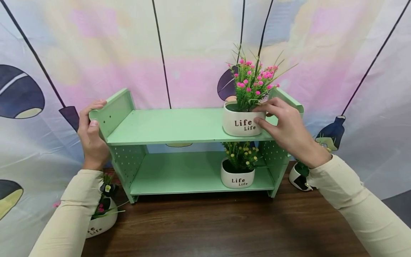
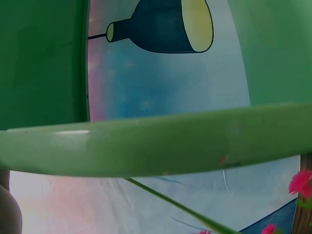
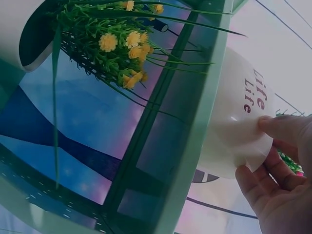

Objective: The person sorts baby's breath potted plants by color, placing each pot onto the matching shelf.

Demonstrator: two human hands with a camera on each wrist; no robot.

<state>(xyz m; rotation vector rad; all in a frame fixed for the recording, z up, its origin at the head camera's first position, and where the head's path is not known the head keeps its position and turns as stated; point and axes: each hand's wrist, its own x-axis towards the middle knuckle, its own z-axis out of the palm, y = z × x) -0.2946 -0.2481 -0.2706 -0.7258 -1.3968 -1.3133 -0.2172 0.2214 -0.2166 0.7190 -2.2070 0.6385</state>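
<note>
Nearest, the 2 cream sleeves (image 1: 64, 217) reach in over the dark wood-grain table (image 1: 205, 228). At the left, partly behind the left sleeve, sits a white flowerpot (image 1: 107, 221) with pink blooms. Behind the bare front strip of table stands a pale green shelf (image 1: 167, 125) with 2 levels. On its lower level, toward the right end, is a yellow-flowered pot (image 1: 237, 177) (its front reads "Life" 2 times). Another potted plant (image 1: 293, 175) stands on the table just beyond the shelf's right side, partly hidden by the right sleeve. Of the hands, the left hand (image 1: 93, 142) grips the upper front corner of the shelf's left side panel. The right hand (image 1: 285, 123) pinches the right side of the pink-flowered pot (image 1: 240, 125), upright on the top level near its right end. Farthest back hangs a pastel backdrop (image 1: 192, 35) printed with dark lamps on cords.
</note>
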